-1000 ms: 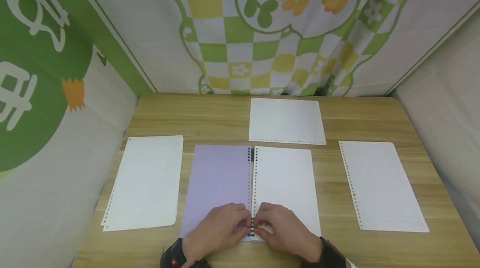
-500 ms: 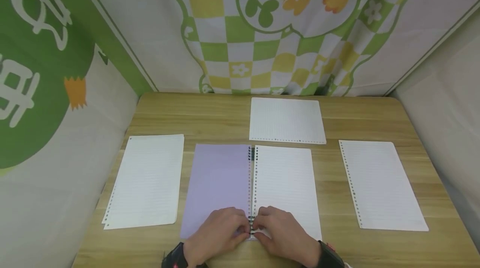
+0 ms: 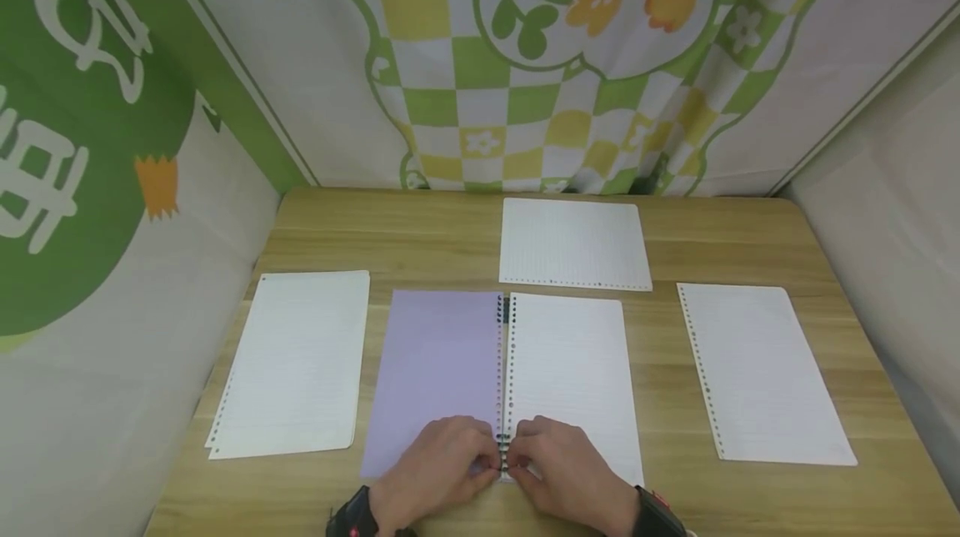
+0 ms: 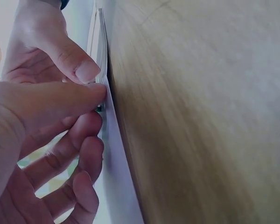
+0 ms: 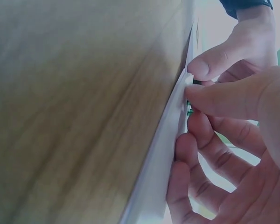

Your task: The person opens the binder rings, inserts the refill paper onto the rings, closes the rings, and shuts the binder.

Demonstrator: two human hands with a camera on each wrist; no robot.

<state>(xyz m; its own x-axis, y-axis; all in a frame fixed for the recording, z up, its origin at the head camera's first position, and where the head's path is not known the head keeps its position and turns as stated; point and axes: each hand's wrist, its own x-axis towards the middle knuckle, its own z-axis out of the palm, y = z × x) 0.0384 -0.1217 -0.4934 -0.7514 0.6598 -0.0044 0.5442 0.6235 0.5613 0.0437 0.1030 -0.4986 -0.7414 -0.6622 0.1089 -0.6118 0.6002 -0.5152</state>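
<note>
A loose-leaf notebook lies open on the table, its purple cover (image 3: 438,353) on the left and a lined, punched page (image 3: 570,362) on the right. Dark binder rings (image 3: 506,309) show at the top of its spine. My left hand (image 3: 444,460) and right hand (image 3: 564,464) meet at the spine's lower end, fingers curled and thumbs low. Each appears to pinch the lower binder rings (image 3: 503,439), which the fingertips partly hide. In the left wrist view, the left thumb (image 4: 60,99) presses in at the notebook's edge. A bit of green ring shows between the fingers in the right wrist view.
Loose punched sheets (image 3: 300,362) lie stacked at the left of the wooden table (image 3: 390,237). One lined sheet (image 3: 573,243) lies sideways behind the notebook, another sheet (image 3: 765,370) at the right. A patterned curtain (image 3: 480,103) hangs behind the table.
Both hands stay at the spine's lower end. Their fingers have shifted slightly toward the near edge, and the view has drifted a little. The notebook and sheets lie as before.
</note>
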